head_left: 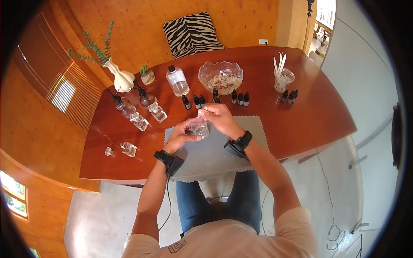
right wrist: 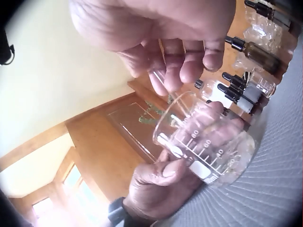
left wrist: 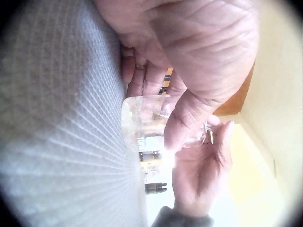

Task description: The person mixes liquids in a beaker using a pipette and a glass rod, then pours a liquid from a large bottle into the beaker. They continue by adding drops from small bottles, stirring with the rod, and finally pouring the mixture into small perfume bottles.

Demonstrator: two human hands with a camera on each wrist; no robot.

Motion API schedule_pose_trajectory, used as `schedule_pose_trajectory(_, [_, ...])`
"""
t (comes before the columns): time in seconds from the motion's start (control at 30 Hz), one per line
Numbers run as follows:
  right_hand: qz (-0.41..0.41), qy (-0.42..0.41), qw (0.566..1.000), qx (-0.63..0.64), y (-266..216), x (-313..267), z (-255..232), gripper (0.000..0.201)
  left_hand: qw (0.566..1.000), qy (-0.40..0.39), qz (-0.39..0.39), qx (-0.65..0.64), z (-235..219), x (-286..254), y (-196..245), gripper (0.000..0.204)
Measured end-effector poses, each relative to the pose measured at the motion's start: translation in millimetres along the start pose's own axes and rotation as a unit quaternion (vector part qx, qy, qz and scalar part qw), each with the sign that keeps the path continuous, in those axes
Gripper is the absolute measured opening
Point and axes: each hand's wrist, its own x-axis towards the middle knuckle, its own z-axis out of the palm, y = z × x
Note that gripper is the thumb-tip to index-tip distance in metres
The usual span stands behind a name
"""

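Observation:
A clear glass beaker (right wrist: 201,153) with white volume marks stands on the grey ribbed mat (head_left: 211,161). My left hand (head_left: 180,135) grips it from the left side, thumb in front and fingers behind, as the left wrist view shows. Over the rim, the fingers of my right hand (head_left: 220,119) pinch a thin clear rod (right wrist: 159,74), its lower part slanting down into the beaker. A little clear liquid seems to lie at the bottom. Just beyond the hands stand several small black-capped dropper bottles (head_left: 197,102).
A large clear bottle (head_left: 178,84) and a scalloped glass bowl (head_left: 220,73) stand farther back. On the left are spray bottles (head_left: 125,107), glass perfume bottles (head_left: 158,112) and a white vase (head_left: 122,77). A cup with white sticks (head_left: 282,79) stands at right.

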Motion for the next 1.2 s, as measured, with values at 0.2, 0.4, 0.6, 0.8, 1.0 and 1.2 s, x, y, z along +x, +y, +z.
schedule_pose_trajectory(0.2, [0.020, -0.045, 0.996, 0.068, -2, -2, -4, 0.027, 1.000, -0.004, 0.014, -0.005, -1, 2, -5, 0.062])
schedule_pose_trajectory(0.4, [0.029, -0.096, 0.994, 0.048, -12, -3, -8, 0.031, 1.000, 0.004, 0.000, -0.005, 0, 0, -1, 0.061])
schedule_pose_trajectory(0.6, [-0.007, -0.063, 0.998, 0.001, -5, -1, -7, 0.032, 1.000, 0.000, -0.006, -0.006, 0, 0, 0, 0.062])
schedule_pose_trajectory(0.8, [-0.026, 0.003, 1.000, 0.015, -2, -1, 2, 0.032, 1.000, 0.001, -0.003, -0.002, -1, 2, -4, 0.064])
schedule_pose_trajectory(1.0, [-0.015, -0.006, 0.999, 0.033, -10, -4, 0, 0.034, 1.000, -0.003, 0.003, 0.000, -1, 1, -1, 0.064])
schedule_pose_trajectory(1.2, [0.024, -0.072, 0.996, 0.037, -10, -2, -6, 0.033, 1.000, 0.001, -0.002, -0.002, -1, 1, -4, 0.062])
